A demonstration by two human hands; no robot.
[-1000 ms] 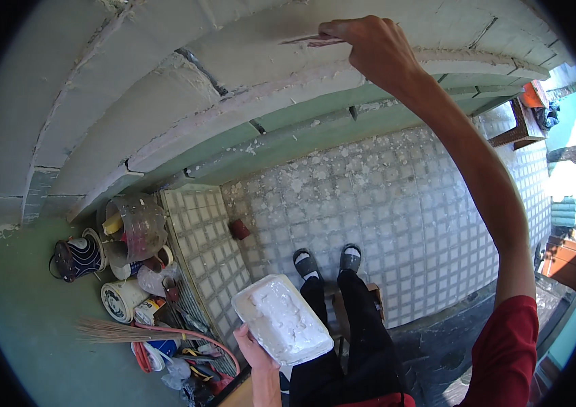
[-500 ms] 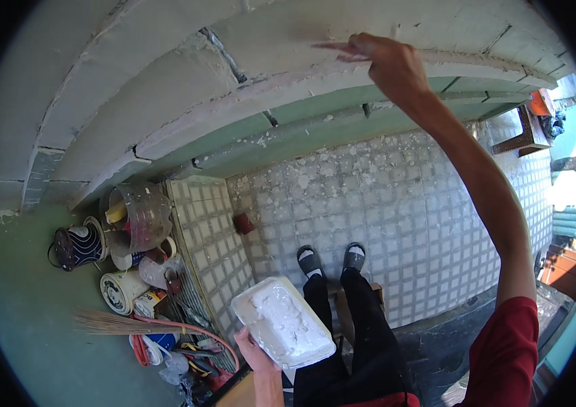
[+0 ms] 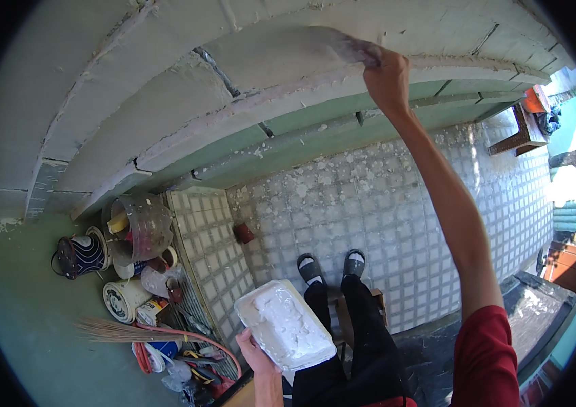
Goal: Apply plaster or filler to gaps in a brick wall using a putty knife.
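Currently, a white tray [image 3: 313, 358] holding white paste [image 3: 284, 322] sits at the left hand [image 3: 259, 356], its open face up. The thumb lies along the near-left edge; the other fingers are hidden, presumably supporting the underside so that the paste stays level. Well beyond and to the right of that hand, the right hand [image 3: 388, 76] is closed, pinching a thin tool [image 3: 354, 49]. Motion blur hides the tool's exact shape. The arm is extended, apparently to bring the tool to the grey panelled surface [image 3: 281, 54]; contact cannot be confirmed. Left of the right hand, a dark gap [image 3: 216, 70] divides two panels. Left of the tray hand are a bristle broom [image 3: 125, 331] and a clear tub [image 3: 153, 227], grouped beside the wall, probably for storage.
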